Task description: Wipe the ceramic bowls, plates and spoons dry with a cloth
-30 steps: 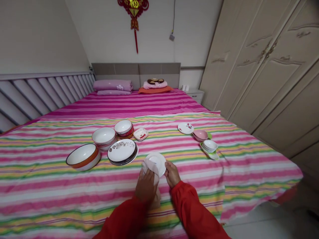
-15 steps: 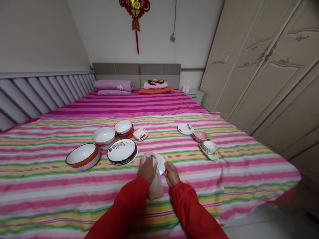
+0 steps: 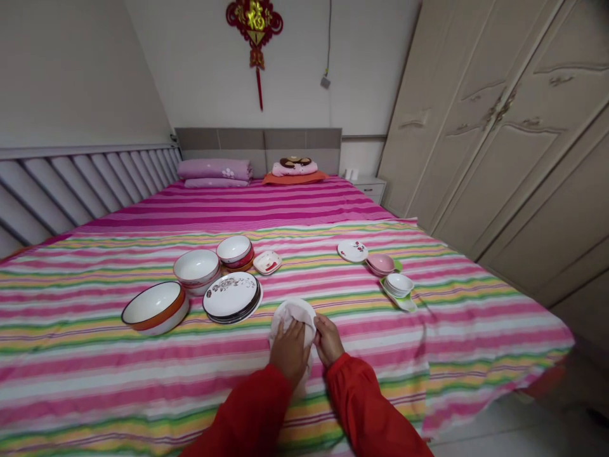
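Observation:
A white plate (image 3: 310, 310) is held low over the striped cover, in front of me. My right hand (image 3: 328, 339) grips its right rim, fingers closed. Spread over the plate's face is a pale cloth (image 3: 291, 313), and its loose end hangs below. My left hand (image 3: 291, 349) has hold of this cloth and presses it onto the plate with the fingers laid over it. To the left, nearest the plate, is a stack of plates (image 3: 232, 296) with dark edges and a flower pattern on top.
Left and behind stand an orange-banded bowl (image 3: 157, 308), stacked bowls (image 3: 197, 270), red-sided bowls (image 3: 235, 251) and a small square dish (image 3: 267, 261). On the right lie a flowered plate (image 3: 352, 250), pink bowls (image 3: 380, 263) and small white bowls (image 3: 399, 283). A wardrobe (image 3: 476, 158) borders the bed's right side.
My left hand has slid the cloth rightward and toward me across the plate, so the cloth now covers its middle. My right hand keeps its grip on the rim. The view has shifted slightly.

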The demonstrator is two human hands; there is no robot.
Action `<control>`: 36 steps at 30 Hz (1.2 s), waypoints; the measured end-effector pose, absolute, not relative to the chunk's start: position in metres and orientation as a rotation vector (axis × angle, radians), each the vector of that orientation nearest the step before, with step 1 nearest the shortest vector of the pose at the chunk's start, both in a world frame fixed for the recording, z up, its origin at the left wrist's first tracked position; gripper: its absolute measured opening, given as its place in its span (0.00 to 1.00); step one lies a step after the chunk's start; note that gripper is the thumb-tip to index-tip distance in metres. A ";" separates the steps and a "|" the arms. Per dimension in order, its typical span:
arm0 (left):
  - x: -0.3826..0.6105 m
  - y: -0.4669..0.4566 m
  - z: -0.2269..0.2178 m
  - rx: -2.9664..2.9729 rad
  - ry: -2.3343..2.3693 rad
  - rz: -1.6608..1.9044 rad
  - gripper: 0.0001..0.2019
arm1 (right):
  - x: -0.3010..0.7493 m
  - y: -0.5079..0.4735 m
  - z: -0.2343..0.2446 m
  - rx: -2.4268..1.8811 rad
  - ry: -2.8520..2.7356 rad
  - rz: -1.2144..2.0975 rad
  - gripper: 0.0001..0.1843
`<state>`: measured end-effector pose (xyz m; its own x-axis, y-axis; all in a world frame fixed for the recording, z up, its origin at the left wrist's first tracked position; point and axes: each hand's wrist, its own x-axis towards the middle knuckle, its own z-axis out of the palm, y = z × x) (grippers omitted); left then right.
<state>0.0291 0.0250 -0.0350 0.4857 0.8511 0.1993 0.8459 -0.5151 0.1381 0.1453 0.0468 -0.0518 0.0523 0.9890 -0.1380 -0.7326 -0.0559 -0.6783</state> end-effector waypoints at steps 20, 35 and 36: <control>-0.008 0.019 -0.090 2.865 1.583 0.576 0.21 | 0.144 0.048 -0.059 -0.681 -0.508 1.452 0.16; 0.025 0.061 -0.041 2.534 1.706 0.537 0.23 | 0.143 0.048 -0.056 -0.704 -0.518 1.462 0.16; 0.020 0.060 -0.044 2.521 1.743 0.526 0.23 | 0.144 0.047 -0.055 -0.701 -0.513 1.472 0.16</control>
